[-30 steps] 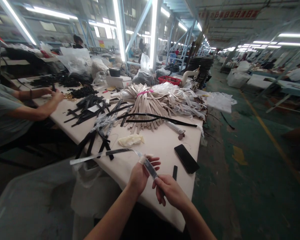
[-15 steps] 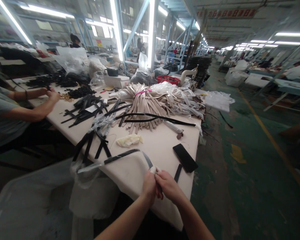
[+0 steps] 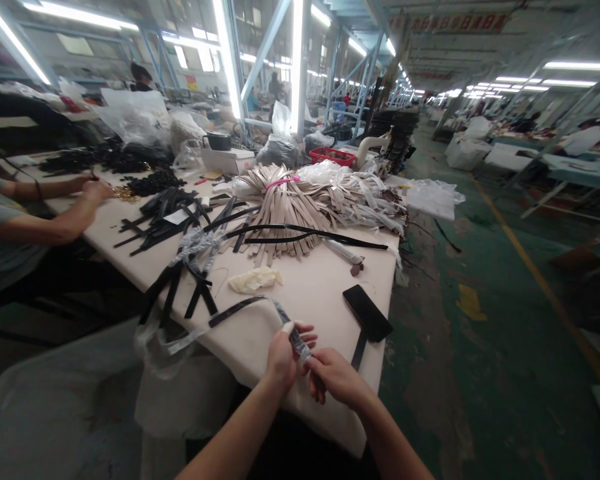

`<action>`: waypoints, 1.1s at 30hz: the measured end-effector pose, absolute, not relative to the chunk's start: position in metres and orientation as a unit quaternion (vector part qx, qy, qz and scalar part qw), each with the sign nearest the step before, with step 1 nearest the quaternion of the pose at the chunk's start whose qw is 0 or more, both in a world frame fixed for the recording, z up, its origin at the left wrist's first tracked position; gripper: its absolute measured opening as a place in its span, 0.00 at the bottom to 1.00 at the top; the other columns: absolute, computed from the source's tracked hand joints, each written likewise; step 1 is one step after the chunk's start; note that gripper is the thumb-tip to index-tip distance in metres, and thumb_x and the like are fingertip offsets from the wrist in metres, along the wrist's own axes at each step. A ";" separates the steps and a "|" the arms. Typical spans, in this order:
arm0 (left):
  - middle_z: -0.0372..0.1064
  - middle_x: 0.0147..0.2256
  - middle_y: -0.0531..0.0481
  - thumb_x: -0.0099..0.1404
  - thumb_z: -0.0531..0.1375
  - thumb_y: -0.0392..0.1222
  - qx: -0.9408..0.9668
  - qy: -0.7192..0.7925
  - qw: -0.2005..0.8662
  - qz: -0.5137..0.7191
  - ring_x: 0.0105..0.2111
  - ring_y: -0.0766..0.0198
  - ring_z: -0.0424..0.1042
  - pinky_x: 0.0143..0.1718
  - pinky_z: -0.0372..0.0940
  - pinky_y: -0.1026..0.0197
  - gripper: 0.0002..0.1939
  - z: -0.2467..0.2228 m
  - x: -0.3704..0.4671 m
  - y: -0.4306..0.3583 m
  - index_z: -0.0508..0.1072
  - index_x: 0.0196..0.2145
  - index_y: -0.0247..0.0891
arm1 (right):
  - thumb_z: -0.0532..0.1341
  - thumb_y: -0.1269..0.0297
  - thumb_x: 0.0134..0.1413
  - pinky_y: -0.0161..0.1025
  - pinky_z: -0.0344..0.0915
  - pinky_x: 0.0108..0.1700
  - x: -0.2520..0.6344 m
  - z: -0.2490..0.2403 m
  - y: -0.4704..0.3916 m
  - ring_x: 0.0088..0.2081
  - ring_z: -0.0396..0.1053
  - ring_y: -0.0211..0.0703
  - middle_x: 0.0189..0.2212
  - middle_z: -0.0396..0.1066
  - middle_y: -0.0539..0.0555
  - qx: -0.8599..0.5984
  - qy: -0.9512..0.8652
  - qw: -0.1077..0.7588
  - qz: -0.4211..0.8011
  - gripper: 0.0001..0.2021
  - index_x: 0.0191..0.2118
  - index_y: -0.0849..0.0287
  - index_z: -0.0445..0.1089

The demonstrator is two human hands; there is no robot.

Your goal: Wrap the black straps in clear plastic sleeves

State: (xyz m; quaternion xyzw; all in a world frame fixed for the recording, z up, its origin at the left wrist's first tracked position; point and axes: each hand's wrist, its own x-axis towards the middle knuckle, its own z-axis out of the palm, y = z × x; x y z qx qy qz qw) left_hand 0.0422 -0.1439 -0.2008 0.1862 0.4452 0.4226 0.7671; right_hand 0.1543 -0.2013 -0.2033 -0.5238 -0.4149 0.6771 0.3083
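Fluorescent tubes [image 3: 297, 67] light a long workshop around a pale tabletop [image 3: 315, 293]. At far left a co-worker's hands [image 3: 93, 190] are together beside heaps of small black pieces [image 3: 153, 183], much as half a second ago. Next come loose black strips [image 3: 160, 217], then a bundle of more black strips [image 3: 177, 287] bound in clear film, hanging past the near edge. Clear film also trails from the left end of the film-wrapped black strap [image 3: 240, 308], drooping lower than a second ago. This strap arches over the table to the hands at the near corner. A crumpled pale-yellow piece [image 3: 255, 280] lies behind it, and beige strips [image 3: 290, 207] fan out farther back under a pink tie [image 3: 281, 181]. Half a second ago the hands met; now they are parted, a stretch of strap showing between. The left hand [image 3: 281, 353] holds it under a white-covered thumb, other fingers loosely spread; the right hand [image 3: 337, 379] pinches its near end between thumb and fingers. Right of them lies a black phone [image 3: 367, 313], then green floor [image 3: 440, 380]. On the overhead red-lettered banner [image 3: 460, 23], 日 repeats; other characters blur.
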 end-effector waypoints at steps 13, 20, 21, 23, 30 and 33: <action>0.64 0.22 0.55 0.62 0.60 0.45 0.223 0.384 0.779 0.442 0.21 0.66 0.69 0.23 0.64 0.64 0.09 -0.181 0.042 -0.115 0.65 0.31 0.38 | 0.55 0.39 0.59 0.32 0.60 0.20 0.151 -0.204 -0.198 0.15 0.67 0.37 0.21 0.73 0.53 -0.514 -0.405 0.399 0.642 0.25 0.36 0.62 0.65; 0.66 0.23 0.55 0.60 0.61 0.46 0.232 0.395 0.732 0.503 0.23 0.66 0.70 0.30 0.69 0.61 0.10 -0.180 0.048 -0.118 0.65 0.30 0.38 | 0.54 0.45 0.61 0.33 0.60 0.21 0.152 -0.203 -0.199 0.17 0.68 0.38 0.21 0.73 0.53 -0.527 -0.403 0.375 0.648 0.22 0.35 0.63 0.67; 0.68 0.23 0.53 0.60 0.61 0.46 0.235 0.409 0.738 0.482 0.22 0.65 0.70 0.27 0.67 0.62 0.10 -0.183 0.050 -0.123 0.65 0.30 0.38 | 0.53 0.46 0.62 0.32 0.59 0.21 0.152 -0.204 -0.199 0.16 0.67 0.37 0.19 0.72 0.52 -0.538 -0.414 0.377 0.631 0.21 0.34 0.62 0.67; 0.70 0.24 0.51 0.60 0.60 0.48 0.229 0.426 0.764 0.428 0.20 0.64 0.70 0.20 0.63 0.64 0.11 -0.190 0.053 -0.131 0.67 0.30 0.38 | 0.52 0.48 0.63 0.32 0.58 0.20 0.153 -0.206 -0.197 0.16 0.66 0.37 0.18 0.71 0.51 -0.552 -0.431 0.387 0.601 0.21 0.29 0.61 0.66; 0.76 0.29 0.47 0.61 0.59 0.43 0.159 0.427 0.762 0.460 0.25 0.60 0.76 0.30 0.72 0.58 0.07 -0.205 0.053 -0.127 0.70 0.35 0.37 | 0.53 0.50 0.63 0.31 0.56 0.17 0.158 -0.214 -0.198 0.14 0.63 0.36 0.17 0.70 0.49 -0.530 -0.427 0.388 0.621 0.18 0.33 0.60 0.67; 0.67 0.16 0.53 0.63 0.57 0.49 0.216 0.443 0.778 0.389 0.11 0.66 0.63 0.15 0.61 0.64 0.12 -0.213 0.062 -0.146 0.70 0.31 0.37 | 0.53 0.49 0.62 0.32 0.57 0.18 0.160 -0.218 -0.195 0.14 0.63 0.36 0.16 0.68 0.50 -0.548 -0.446 0.393 0.588 0.21 0.26 0.60 0.66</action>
